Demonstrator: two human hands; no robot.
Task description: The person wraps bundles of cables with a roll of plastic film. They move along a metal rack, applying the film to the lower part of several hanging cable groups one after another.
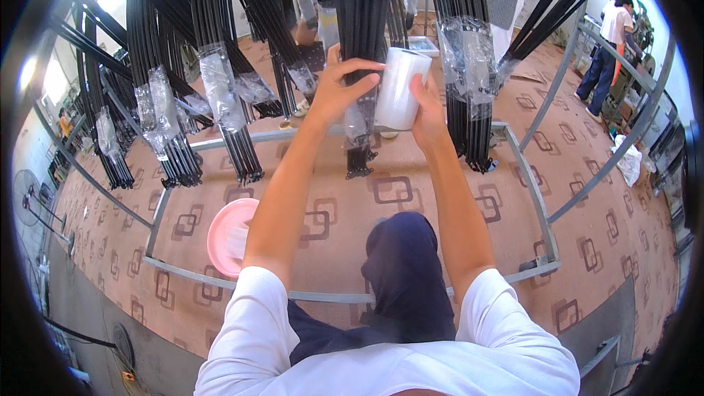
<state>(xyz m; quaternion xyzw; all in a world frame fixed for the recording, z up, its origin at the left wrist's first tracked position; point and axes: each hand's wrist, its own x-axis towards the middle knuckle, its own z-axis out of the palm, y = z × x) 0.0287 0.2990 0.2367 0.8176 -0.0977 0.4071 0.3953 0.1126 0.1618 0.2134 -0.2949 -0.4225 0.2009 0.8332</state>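
A roll of clear plastic film stands nearly upright in front of a hanging bundle of thin black strands. My right hand grips the roll from its right side, with the thumb on its face. My left hand is at the left side of the bundle. Its index finger and thumb are apart, with their tips close to the roll's left edge; its other fingers are partly hidden. Below my hands, clear film wraps the lower part of this bundle, and the strands' ends hang free.
More film-wrapped black bundles hang left and right. A grey metal frame surrounds my legs above the patterned floor. A pink round basin lies at left, partly behind my forearm. Another person stands at far right; a fan stands left.
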